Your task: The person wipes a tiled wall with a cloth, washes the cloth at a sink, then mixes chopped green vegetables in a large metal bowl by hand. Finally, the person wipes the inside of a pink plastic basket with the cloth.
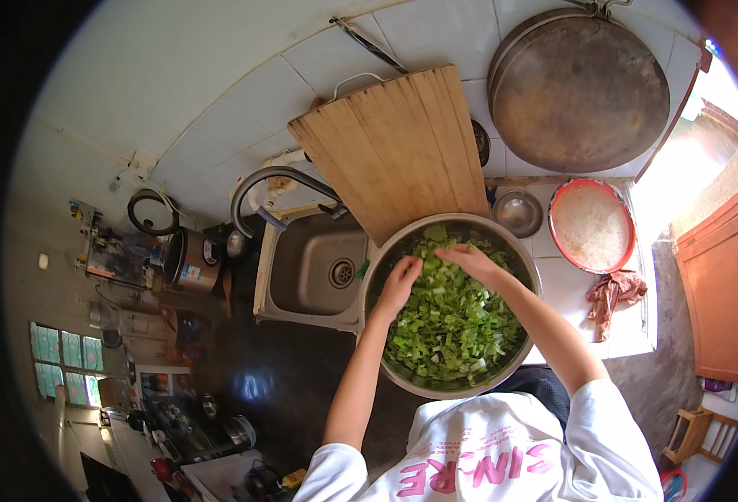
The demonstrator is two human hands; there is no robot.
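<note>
Chopped leafy greens [450,320], with pale stem pieces among them, fill much of a large round steel basin [526,342] in front of me. My left hand [399,285] is over the basin's left side, fingertips curled at the greens. Across from it, my right hand [472,263] reaches over the far part of the pile and is slightly blurred. A heap of leaves lies between the two sets of fingertips. Whether either hand grips any leaves is unclear.
A wooden cutting board [400,150] leans behind the basin. To the left is a steel sink [318,276] with a curved faucet [281,172]. On the right stand a small metal bowl [517,213], a red-rimmed basin [592,226] with pale contents and a crumpled cloth [617,295].
</note>
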